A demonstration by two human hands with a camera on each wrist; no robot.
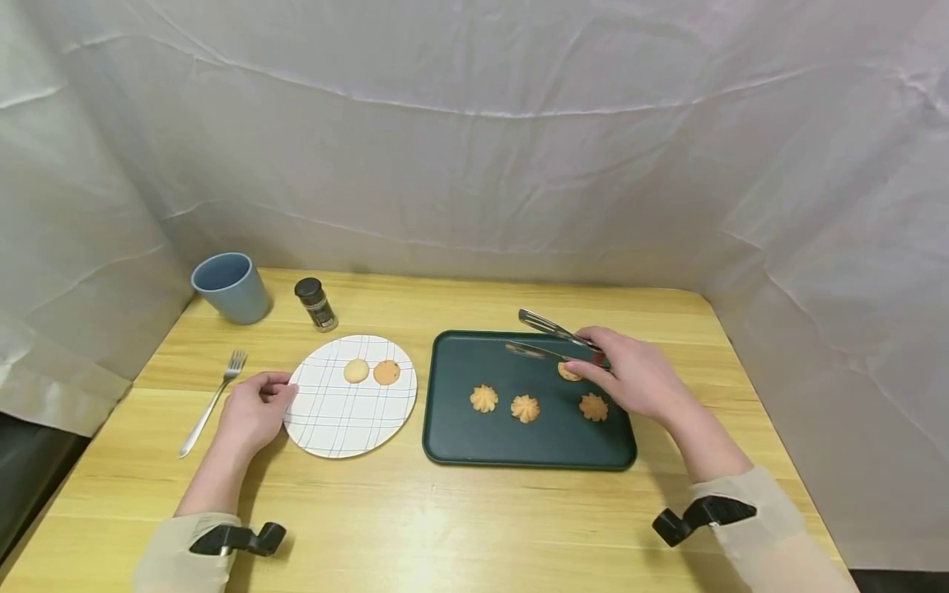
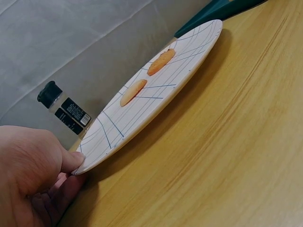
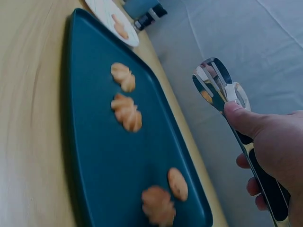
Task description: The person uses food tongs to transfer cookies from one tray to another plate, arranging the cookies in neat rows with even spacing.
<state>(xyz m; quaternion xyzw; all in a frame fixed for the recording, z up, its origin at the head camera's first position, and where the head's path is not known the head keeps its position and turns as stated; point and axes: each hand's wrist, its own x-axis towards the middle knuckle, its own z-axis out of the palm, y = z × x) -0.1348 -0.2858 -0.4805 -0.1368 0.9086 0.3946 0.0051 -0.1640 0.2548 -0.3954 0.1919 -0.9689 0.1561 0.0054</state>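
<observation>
My left hand pinches the left rim of a round white plate with thin crossing lines, thumb on top and fingers underneath. Two flat round cookies, a pale one and a browner one, lie side by side on it. My right hand grips metal tongs above the dark green tray; their ends stand apart with nothing between them. On the tray lie ridged flower-shaped cookies and one round cookie, which the right hand partly hides in the head view.
A blue-grey cup and a black-capped seasoning jar stand at the back left. A fork lies left of the plate. Pale cloth hangs behind and beside the wooden table.
</observation>
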